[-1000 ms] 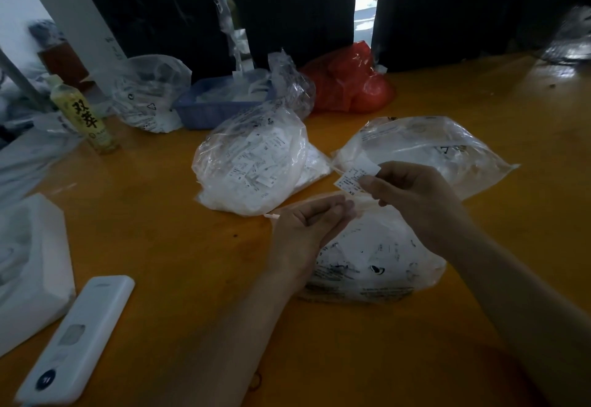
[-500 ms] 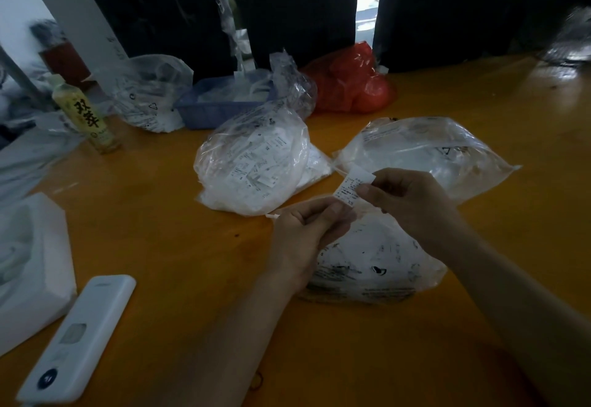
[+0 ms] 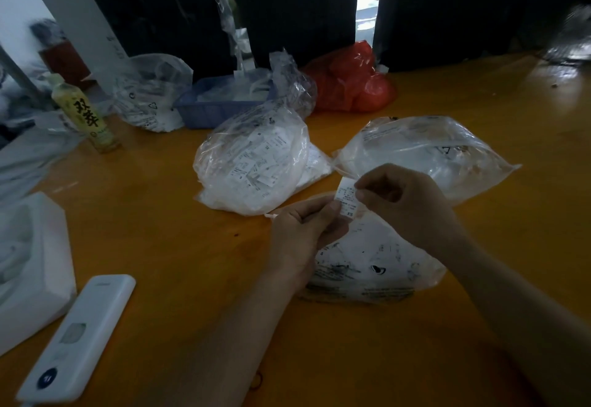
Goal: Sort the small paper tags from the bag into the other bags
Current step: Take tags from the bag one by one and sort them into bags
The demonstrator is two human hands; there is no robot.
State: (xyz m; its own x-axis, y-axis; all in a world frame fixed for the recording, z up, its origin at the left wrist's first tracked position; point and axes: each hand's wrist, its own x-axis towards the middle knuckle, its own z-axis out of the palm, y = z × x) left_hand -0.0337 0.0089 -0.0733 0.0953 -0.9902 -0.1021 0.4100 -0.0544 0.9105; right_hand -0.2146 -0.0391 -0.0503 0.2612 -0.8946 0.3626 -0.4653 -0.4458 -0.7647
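Observation:
A small white paper tag (image 3: 346,199) with printed text is held upright between both hands. My right hand (image 3: 403,202) pinches its upper right edge. My left hand (image 3: 303,230) pinches its lower left edge with curled fingers. Under the hands lies a clear plastic bag (image 3: 377,266) of tags. A fuller clear bag of tags (image 3: 252,163) lies behind to the left. A third clear bag (image 3: 428,150) lies behind to the right. All rest on the orange table (image 3: 166,246).
A white remote-like device (image 3: 76,336) and a white box (image 3: 35,259) sit at the near left. At the back stand a drink bottle (image 3: 83,115), another clear bag (image 3: 150,99), a blue tray (image 3: 220,102) and a red bag (image 3: 351,83).
My right hand has brought the tag down and towards my left hand. My left hand now pinches the tag's lower edge; before, only the right hand held it.

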